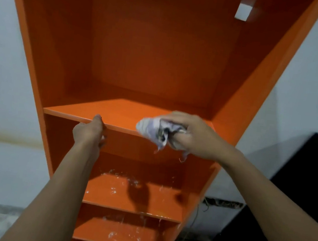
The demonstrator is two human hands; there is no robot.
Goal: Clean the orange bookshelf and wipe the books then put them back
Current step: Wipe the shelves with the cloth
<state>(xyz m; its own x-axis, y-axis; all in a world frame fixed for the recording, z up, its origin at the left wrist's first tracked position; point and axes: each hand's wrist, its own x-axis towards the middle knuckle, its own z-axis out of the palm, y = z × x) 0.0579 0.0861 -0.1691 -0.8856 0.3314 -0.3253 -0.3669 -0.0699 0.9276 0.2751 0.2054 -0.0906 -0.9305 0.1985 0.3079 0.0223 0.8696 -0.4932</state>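
the fingers (98, 120) of my left hand (89, 132) are curled over the front edge of the upper shelf board (79, 108). this hand grips the board a little left of the middle of that edge. the fingers (180, 116) of my right hand (196, 137) are closed tightly around a crumpled pale cloth (151, 128), white with lilac stripes. the bunch sticks out to the left of the fist and lies at the front edge of the same board, toward its right end. a loose corner of the cloth hangs down below the edge. both forearms reach up from the bottom of the view.

the board belongs to the orange bookshelf (39, 61), which stands against a white wall (4, 51). the compartment above the board is tall, its back panel and side walls are plain orange, and two white brackets (244, 11) sit near its top. the compartment below the board has on its floor, the lower shelf (117, 193), white specks and shiny smears, mostly near the back and along the front edge. the next shelf (120, 235) under it carries the same white specks. i cannot tell if this is water, foam or dust.

beside the right side panel of the bookshelf a thin cord (195, 219) hangs down, and further right stands a dark piece of furniture (307, 178).
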